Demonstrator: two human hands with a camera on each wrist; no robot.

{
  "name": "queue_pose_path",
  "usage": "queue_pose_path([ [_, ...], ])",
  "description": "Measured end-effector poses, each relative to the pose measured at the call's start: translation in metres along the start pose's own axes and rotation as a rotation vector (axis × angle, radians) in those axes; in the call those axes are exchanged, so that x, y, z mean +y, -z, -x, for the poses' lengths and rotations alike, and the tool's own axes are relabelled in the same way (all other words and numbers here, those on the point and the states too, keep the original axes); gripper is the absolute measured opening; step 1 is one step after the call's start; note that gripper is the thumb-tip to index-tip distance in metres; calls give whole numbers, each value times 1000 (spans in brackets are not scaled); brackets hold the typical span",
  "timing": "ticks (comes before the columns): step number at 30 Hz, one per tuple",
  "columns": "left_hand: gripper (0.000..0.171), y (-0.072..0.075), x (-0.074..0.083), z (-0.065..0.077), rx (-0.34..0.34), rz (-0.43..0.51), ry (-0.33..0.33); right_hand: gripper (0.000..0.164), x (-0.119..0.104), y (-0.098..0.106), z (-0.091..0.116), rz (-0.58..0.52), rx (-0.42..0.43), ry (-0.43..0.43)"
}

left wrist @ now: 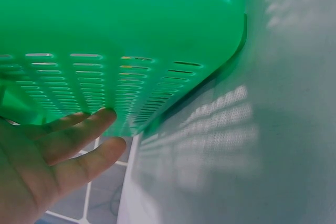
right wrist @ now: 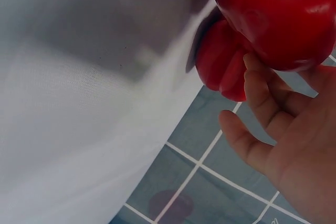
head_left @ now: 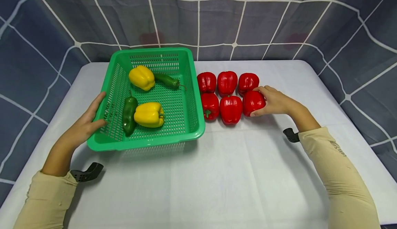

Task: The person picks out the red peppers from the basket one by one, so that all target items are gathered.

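A green plastic basket (head_left: 149,141) stands on the left of the table. My left hand (head_left: 84,125) grips its left rim, thumb over the edge and fingers along the outer wall, as the left wrist view also shows. Inside lie two yellow bell peppers (head_left: 149,115) and two long green peppers (head_left: 129,116). Right of the basket, several red bell peppers (head_left: 231,110) are grouped in two rows. My right hand (head_left: 274,101) holds the front-right red bell pepper (head_left: 254,103), thumb in front and fingers behind. Its green stem shows in the right wrist view.
A white cloth (head_left: 217,173) covers the table. Grey-blue curtain with white grid lines (head_left: 217,22) closes off the back and both sides. Black wrist bands (head_left: 88,173) jut from both sleeves.
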State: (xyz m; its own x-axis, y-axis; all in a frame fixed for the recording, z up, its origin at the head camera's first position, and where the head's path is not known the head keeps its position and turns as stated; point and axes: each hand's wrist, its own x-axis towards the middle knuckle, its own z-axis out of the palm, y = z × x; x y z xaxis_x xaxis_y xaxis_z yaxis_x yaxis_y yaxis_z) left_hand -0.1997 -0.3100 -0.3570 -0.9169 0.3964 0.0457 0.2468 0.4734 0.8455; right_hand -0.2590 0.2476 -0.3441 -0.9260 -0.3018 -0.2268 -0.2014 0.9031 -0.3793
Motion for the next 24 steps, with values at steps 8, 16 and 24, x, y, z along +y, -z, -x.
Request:
queue_pose_path([
  [8,82,0,-1,0,2,6,6,87,2,-4,0,-20,0,14],
  [16,83,0,1,-1,5,-4,12,82,4,-8,-1,-23,-4,24],
  [24,83,0,1,0,8,-6,18,83,5,-8,-2,-71,-33,21],
])
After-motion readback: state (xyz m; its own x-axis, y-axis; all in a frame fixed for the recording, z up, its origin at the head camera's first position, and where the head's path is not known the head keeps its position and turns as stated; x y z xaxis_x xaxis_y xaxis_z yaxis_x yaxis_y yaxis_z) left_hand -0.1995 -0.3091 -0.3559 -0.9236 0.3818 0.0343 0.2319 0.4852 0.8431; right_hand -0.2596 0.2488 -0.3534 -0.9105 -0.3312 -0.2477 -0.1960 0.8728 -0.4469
